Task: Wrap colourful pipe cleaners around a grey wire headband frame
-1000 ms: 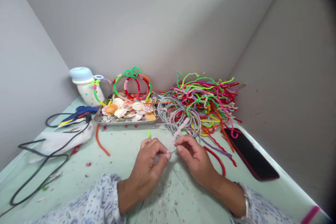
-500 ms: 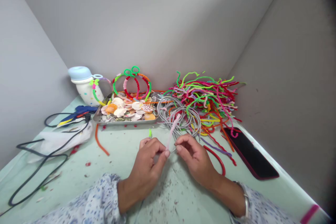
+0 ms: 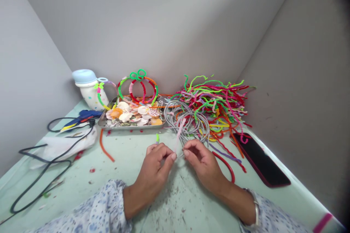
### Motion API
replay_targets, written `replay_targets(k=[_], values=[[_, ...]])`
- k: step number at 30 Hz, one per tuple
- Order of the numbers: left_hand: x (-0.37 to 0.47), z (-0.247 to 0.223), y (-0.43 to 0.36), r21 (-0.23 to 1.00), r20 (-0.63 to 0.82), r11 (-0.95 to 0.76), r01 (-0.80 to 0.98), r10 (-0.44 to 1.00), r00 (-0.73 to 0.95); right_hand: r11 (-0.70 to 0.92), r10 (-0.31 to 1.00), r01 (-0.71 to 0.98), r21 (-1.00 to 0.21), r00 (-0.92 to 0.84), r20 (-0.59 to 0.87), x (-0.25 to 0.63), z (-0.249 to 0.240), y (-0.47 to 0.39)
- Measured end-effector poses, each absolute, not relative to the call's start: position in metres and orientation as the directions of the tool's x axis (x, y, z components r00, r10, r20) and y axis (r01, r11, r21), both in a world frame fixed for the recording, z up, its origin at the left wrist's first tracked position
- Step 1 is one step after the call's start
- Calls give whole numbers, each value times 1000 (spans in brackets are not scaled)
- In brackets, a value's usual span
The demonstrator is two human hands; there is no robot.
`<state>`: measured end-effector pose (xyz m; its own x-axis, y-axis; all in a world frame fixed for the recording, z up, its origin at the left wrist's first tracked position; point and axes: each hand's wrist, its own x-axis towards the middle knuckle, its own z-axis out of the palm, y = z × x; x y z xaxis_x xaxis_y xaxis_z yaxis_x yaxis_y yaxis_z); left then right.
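My left hand (image 3: 158, 165) pinches a pale pink pipe cleaner (image 3: 180, 131) between thumb and forefinger; its free end sticks up and away from me. A green tip (image 3: 157, 138) pokes out behind the curled fingers of that hand. Close by on the right, my right hand (image 3: 202, 164) is closed in a pinch on a short stretch of thin grey wire (image 3: 180, 155), which spans the small gap between both hands. What lies inside the left fist is hidden. Just beyond the fingertips rest loose coils of grey wire (image 3: 201, 114).
A metal tray (image 3: 131, 127) of shells stands at the back, with pipe-cleaner hoops (image 3: 130, 87) above it. Right of it is a heap of coloured pipe cleaners (image 3: 216, 96). A phone (image 3: 265, 164) lies at right; a white bottle (image 3: 93, 94), black cable (image 3: 41, 162) and plastic bag (image 3: 62, 147) at left.
Both hands hold nearly the same place and the same pinch. The pink pipe cleaner's upper end has shifted slightly left; the view has moved a touch.
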<state>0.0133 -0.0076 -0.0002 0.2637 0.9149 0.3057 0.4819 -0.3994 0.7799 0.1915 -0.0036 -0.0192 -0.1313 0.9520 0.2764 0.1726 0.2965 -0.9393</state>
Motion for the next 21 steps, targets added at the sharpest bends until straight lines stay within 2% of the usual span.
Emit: replay_targets(k=[5,15,21], values=[[13,-1,-7,762,308,-403,508,914,263,287,953,171,-943,-145,264,192,-19,-4],[14,-4,-4,750,236,-354,559,932,274,350,934,273,-896,-176,311,192,-14,-6],[15,-6,-4,748,210,-348,565,932,295,279,956,194,-941,-145,253,191,-18,-4]])
